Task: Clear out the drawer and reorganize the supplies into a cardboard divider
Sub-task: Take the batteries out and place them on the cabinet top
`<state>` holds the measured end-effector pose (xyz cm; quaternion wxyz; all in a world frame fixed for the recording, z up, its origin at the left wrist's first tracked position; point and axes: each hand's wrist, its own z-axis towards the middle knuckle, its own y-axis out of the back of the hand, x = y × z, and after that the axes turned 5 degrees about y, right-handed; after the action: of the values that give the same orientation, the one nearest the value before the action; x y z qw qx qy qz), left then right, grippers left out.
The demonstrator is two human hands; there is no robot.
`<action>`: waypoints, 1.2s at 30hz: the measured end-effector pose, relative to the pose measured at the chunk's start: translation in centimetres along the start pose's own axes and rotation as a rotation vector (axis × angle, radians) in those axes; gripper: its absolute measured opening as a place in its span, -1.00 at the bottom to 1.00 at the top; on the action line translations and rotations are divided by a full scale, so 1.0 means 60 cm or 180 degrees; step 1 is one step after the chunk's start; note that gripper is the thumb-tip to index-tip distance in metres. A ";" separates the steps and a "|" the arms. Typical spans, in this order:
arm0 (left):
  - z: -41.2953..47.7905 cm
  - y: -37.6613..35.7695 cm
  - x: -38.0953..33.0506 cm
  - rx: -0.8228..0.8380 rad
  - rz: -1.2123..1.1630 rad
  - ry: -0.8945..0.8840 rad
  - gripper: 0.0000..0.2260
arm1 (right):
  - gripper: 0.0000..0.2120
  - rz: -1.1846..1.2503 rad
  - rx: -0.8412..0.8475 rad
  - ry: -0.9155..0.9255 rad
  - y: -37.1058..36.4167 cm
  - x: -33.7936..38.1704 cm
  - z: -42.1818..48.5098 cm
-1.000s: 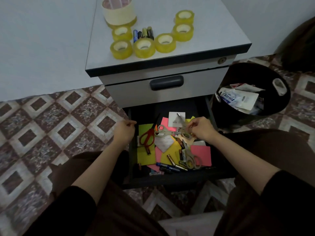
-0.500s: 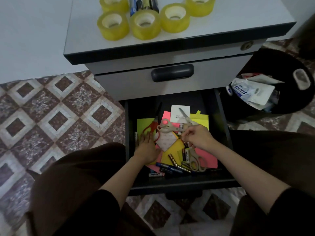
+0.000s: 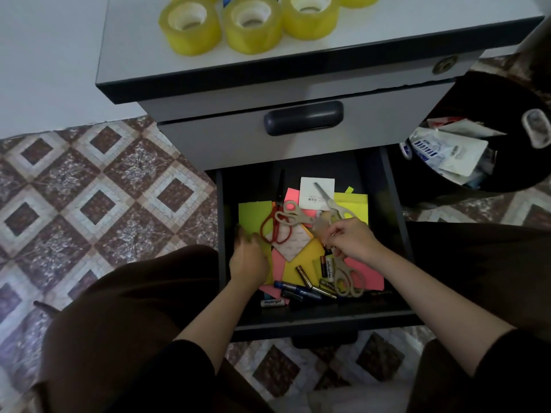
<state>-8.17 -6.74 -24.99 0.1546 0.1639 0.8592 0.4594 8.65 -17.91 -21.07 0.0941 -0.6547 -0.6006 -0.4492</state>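
Note:
The bottom drawer [image 3: 399, 263] stands pulled out, its dark inside littered with yellow, pink and green paper notes [image 3: 301, 260]. Red-handled scissors [image 3: 275, 231] and beige scissors [image 3: 293, 216] lie across the notes. Several batteries and markers [image 3: 307, 286] sit near the drawer's front, beside another beige pair [image 3: 347, 280]. My left hand [image 3: 249, 257] rests on the green paper at the left, its fingers touching the sheet next to the red handles. My right hand [image 3: 353, 239] has curled fingers pinching the handle of a third beige pair of scissors [image 3: 329, 204]. No cardboard divider is in view.
Three yellow tape rolls [image 3: 252, 23] stand on the grey cabinet top [image 3: 387, 31]. The upper drawer [image 3: 304, 117] is closed. A black bin [image 3: 507, 114] with wrappers stands right of the cabinet. Patterned floor tiles [image 3: 89, 204] lie to the left; my knees flank the drawer.
My left hand left the drawer's left rim and came down onto the papers inside. My right hand stayed over the beige scissors. The view moved closer to the drawer.

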 end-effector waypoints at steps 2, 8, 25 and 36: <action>0.002 -0.004 0.008 -0.0164 0.0388 -0.0132 -0.63 | -0.85 0.0035 0.0053 -0.0063 0.001 -0.005 -0.002; 0.007 -0.007 0.017 -0.0594 -0.0066 -0.0198 -0.63 | -0.78 0.0002 -0.0036 -0.0150 0.004 -0.024 -0.004; 0.003 -0.003 0.019 -0.0529 -0.1218 -0.0426 -0.75 | -0.87 0.0069 0.0107 -0.0218 -0.013 -0.021 -0.002; 0.056 0.018 0.008 -0.0404 -0.1117 -0.0154 -0.89 | -0.88 -0.0049 0.0106 -0.0270 -0.011 -0.035 -0.006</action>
<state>-7.03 -3.47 -25.91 0.2630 0.0124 0.8399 0.4746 8.17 -19.44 -22.58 0.0760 -0.6668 -0.6165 -0.4118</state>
